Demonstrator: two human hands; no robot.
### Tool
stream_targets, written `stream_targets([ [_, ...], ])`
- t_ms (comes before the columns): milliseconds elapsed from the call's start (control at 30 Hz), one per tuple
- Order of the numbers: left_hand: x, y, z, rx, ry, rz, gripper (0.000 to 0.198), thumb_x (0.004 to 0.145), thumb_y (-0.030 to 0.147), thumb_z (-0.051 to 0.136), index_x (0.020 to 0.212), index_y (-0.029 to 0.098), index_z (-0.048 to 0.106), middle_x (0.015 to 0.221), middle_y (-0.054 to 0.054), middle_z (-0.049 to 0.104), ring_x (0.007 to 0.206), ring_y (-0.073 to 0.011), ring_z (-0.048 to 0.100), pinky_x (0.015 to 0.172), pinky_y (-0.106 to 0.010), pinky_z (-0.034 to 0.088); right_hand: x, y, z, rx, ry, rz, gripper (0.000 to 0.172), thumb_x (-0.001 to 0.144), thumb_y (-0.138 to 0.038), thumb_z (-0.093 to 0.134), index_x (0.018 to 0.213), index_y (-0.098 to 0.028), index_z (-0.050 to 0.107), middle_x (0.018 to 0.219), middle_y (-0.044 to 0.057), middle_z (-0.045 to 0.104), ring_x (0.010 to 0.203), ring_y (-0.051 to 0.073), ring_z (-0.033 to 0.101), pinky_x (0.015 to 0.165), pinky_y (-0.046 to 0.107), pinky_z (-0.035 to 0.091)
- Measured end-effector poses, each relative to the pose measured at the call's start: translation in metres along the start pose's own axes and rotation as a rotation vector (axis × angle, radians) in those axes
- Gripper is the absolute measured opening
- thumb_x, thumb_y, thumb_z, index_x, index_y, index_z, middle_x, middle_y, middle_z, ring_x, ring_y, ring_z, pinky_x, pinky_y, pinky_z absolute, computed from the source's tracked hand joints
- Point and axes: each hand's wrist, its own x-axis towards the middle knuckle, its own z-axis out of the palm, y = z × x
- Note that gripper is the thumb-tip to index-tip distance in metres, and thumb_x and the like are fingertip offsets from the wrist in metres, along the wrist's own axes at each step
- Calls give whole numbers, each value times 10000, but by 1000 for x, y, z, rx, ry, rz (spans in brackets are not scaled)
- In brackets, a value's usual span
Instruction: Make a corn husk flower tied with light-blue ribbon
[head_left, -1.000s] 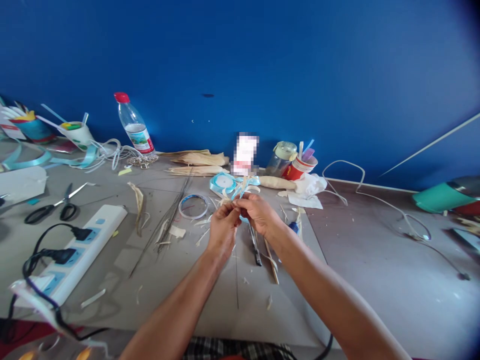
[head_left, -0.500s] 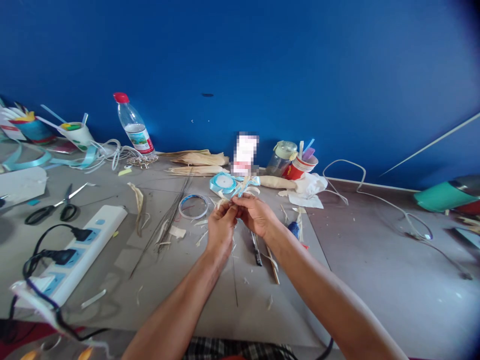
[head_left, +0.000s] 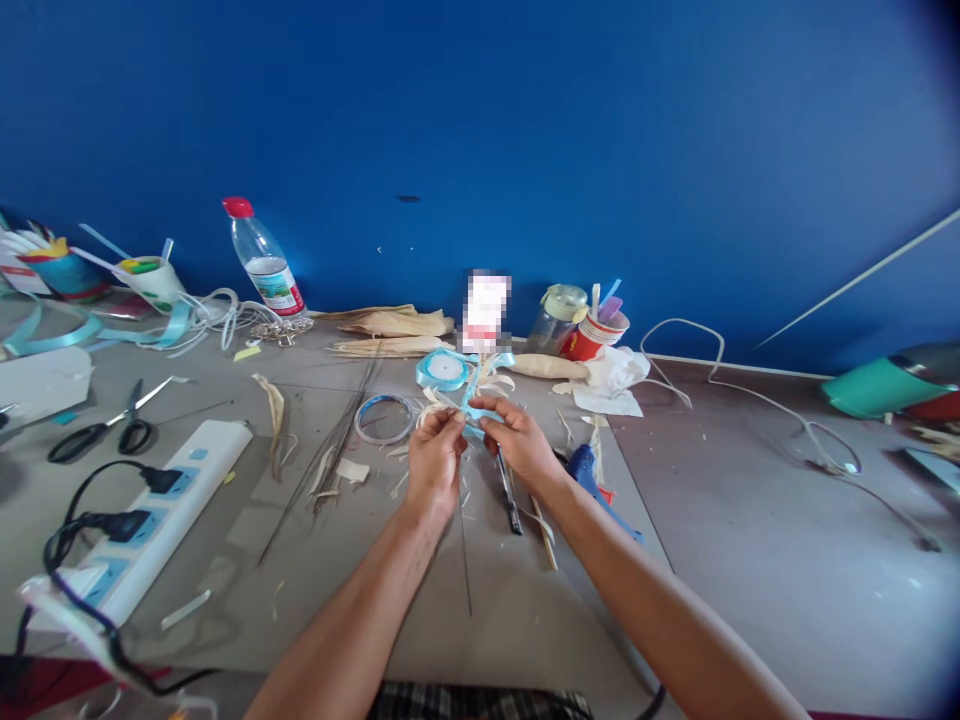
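My left hand (head_left: 433,462) and my right hand (head_left: 516,440) are held together above the middle of the table, both pinched on a small piece made of pale husk strips and light blue ribbon (head_left: 472,405). A thin wire stem (head_left: 463,545) hangs down from it towards me. Just behind the hands lies a roll of light blue ribbon (head_left: 444,369). A roll of clear tape (head_left: 385,418) lies left of the hands, and a dark tool (head_left: 510,492) rests on the table under my right wrist.
A white power strip (head_left: 161,515) with black plugs lies at the left, scissors (head_left: 101,430) behind it. A water bottle (head_left: 262,260), dried husks (head_left: 394,322), a jar (head_left: 559,316) and a red cup (head_left: 596,335) line the blue wall. A blue glue gun (head_left: 592,475) lies under my right forearm.
The hands drew slightly apart and shifted a little down and left, still pinching the husk and ribbon piece. The view tilted, and the blue glue gun now shows more.
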Motion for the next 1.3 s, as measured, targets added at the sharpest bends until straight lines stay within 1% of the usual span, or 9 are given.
stream_targets([
  [167,0,0,3,-36,-46,-10,264,546,164,759,618,146,506,520,80,434,428,-14,345,434,-173,256,4,2,-7,-140,-133,-85,457,675,-177,532,1126,-228,585,766,-14,611,459,81,433,469,234,354],
  [233,1,0,4,-45,-49,-21,265,538,157,763,625,144,513,519,80,441,425,-12,352,431,-166,260,8,2,-7,-178,-156,-107,399,689,-204,543,1081,-210,615,848,7,636,499,86,468,499,238,380],
  [300,1,0,5,-54,-42,-24,268,526,147,767,630,142,521,526,79,453,425,-10,360,431,-159,273,10,1,-8,-243,-154,-137,296,705,-243,560,977,-187,661,858,18,656,595,110,531,583,247,415],
  [367,0,0,6,-56,-35,-20,266,520,140,769,635,140,529,532,78,460,426,-10,366,434,-155,286,11,-2,-10,-330,-131,-162,211,718,-270,566,862,-172,685,786,12,663,677,132,561,646,249,419],
  [500,0,0,7,-34,-22,-20,256,527,144,766,654,144,544,541,75,473,432,-15,379,443,-159,303,7,-15,-14,-475,-106,-153,180,735,-289,549,713,-158,670,622,-14,603,615,120,523,587,228,375],
  [733,1,-2,6,-16,-64,10,225,551,143,752,695,146,579,614,59,509,477,-22,409,474,-171,310,-2,-41,-22,-622,-75,-157,131,700,-299,595,689,-177,642,756,3,645,776,159,556,725,267,379],
  [967,3,-6,2,-21,-67,52,197,564,91,676,734,153,600,640,47,528,484,-27,405,496,-192,306,1,-44,-26,-381,-166,-15,159,709,-315,558,699,-164,607,629,-20,587,583,102,475,571,229,349],
  [1100,4,-10,0,28,-90,141,186,589,111,661,759,162,609,673,42,542,512,-35,415,527,-201,320,0,-49,-25,-243,-221,82,133,706,-287,570,697,-157,600,635,-6,603,592,101,485,596,236,355],
  [1300,4,-12,-1,198,-36,225,148,624,150,633,770,172,626,677,42,554,547,-53,426,572,-212,342,-1,-57,-25,-21,-298,162,95,700,-249,597,693,-154,602,611,1,595,617,108,514,642,252,367],
])
